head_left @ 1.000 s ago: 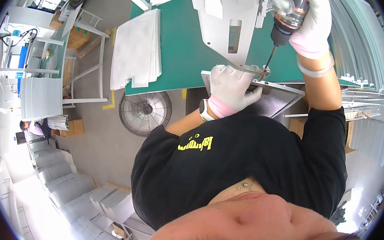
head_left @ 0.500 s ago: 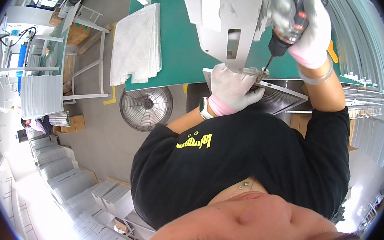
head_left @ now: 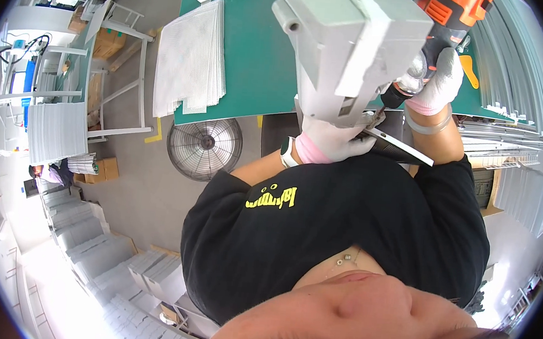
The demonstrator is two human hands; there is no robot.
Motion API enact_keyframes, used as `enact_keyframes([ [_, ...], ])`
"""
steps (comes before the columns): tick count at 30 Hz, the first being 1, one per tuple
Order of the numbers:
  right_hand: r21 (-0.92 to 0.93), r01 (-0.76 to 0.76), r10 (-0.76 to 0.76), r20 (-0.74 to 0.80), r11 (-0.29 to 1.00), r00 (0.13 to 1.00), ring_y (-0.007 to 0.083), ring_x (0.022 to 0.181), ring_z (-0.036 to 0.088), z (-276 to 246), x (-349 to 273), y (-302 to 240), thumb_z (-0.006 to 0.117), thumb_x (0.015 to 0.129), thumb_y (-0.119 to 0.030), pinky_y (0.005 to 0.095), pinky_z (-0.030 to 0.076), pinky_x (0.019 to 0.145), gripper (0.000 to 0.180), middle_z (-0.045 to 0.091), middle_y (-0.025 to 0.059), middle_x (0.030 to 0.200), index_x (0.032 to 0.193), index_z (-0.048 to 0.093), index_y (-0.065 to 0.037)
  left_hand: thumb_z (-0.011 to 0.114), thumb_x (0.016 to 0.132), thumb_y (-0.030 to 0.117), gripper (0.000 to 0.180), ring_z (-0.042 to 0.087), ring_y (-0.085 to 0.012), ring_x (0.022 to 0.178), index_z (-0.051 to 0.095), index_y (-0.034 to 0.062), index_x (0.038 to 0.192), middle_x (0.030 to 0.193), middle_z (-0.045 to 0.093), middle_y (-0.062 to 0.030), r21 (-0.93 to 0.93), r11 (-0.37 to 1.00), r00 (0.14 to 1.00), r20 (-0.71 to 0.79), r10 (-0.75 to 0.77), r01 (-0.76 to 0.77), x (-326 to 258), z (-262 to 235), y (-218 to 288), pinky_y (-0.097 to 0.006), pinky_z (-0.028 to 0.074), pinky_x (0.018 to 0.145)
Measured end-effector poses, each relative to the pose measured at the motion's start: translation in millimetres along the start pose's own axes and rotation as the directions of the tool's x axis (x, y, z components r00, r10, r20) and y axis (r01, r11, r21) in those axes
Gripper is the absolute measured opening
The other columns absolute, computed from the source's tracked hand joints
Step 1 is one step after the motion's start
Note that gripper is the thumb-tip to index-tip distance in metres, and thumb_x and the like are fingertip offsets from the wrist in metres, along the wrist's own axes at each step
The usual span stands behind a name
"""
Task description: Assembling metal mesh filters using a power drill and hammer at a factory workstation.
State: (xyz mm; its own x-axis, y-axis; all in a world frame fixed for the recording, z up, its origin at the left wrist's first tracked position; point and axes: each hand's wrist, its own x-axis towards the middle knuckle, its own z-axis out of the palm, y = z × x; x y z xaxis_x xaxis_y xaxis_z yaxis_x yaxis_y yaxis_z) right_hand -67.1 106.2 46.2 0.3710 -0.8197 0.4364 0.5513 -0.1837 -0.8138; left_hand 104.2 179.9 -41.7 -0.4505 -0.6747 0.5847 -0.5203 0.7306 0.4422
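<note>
My right hand [head_left: 443, 82], in a white glove with a pink cuff, is closed around an orange and black cordless drill [head_left: 452, 17]. Its black chuck points down and left, and the bit reaches a small metal fitting [head_left: 372, 119] at the edge of a framed panel [head_left: 407, 146]. My left hand [head_left: 337, 143], gloved alike, is closed at that panel's edge, thumb along the frame; its fingertips are hidden behind a grey housing [head_left: 331, 53]. This housing, with a white strip on it, stands over the left hand and hides part of the panel.
A green table [head_left: 260, 73] carries a stack of white mesh sheets [head_left: 194, 61] at left and a yellow-orange tool [head_left: 468, 71] at right. Long pale strips [head_left: 516, 61] lie at far right. A round floor fan [head_left: 204, 148] stands left of me. Cardboard boxes [head_left: 99, 169] sit further left.
The grey housing has tilted and shifted, showing its top more. My right hand has lowered slightly with the drill, whose chuck is closer to the fitting. The panel has tilted; my left hand stays at its edge.
</note>
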Motion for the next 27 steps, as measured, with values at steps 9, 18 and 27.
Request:
enact_keyframes([
  [9,-0.004,-0.025,0.023,-0.303,1.000,0.953,0.0081,0.052,0.047,14.7,-5.1,-7.6,0.062,0.087,-0.062,0.0209,0.033,0.046,0.059,0.052,0.0015,0.069,0.082,0.054,-0.004,0.078,0.072,0.024,0.039,0.054,-0.0166,0.065,0.072,0.0132,0.109,0.072,0.053,-0.0001,-0.102,0.993,0.997,0.042,0.062,-0.058,-5.9,6.7,-1.0,-0.033,0.043,0.059],
  [18,0.420,0.326,-0.205,-0.308,0.847,0.929,0.0024,0.048,0.035,35.0,32.2,-68.3,0.057,0.098,-0.043,0.0189,0.034,0.046,0.034,0.041,-0.0046,0.066,0.098,0.054,-0.010,0.078,0.063,0.035,0.029,0.056,-0.0203,0.061,0.066,0.0168,0.083,0.065,0.055,0.0014,0.163,0.986,0.996,-0.066,0.057,-0.045,10.4,-5.1,-6.7,-0.038,0.039,0.059],
  [27,0.963,0.113,-0.298,-0.036,0.245,0.954,0.0055,0.048,0.035,41.0,41.1,-29.8,0.055,0.100,-0.041,0.0204,0.032,0.044,0.063,0.044,0.0003,0.072,0.148,0.031,-0.008,0.077,0.062,0.030,0.032,0.059,-0.0227,0.058,0.071,0.0139,0.089,0.065,0.058,-0.0010,0.154,0.988,1.000,-0.005,-0.003,0.004,14.5,-15.7,-2.1,-0.039,0.041,0.054],
])
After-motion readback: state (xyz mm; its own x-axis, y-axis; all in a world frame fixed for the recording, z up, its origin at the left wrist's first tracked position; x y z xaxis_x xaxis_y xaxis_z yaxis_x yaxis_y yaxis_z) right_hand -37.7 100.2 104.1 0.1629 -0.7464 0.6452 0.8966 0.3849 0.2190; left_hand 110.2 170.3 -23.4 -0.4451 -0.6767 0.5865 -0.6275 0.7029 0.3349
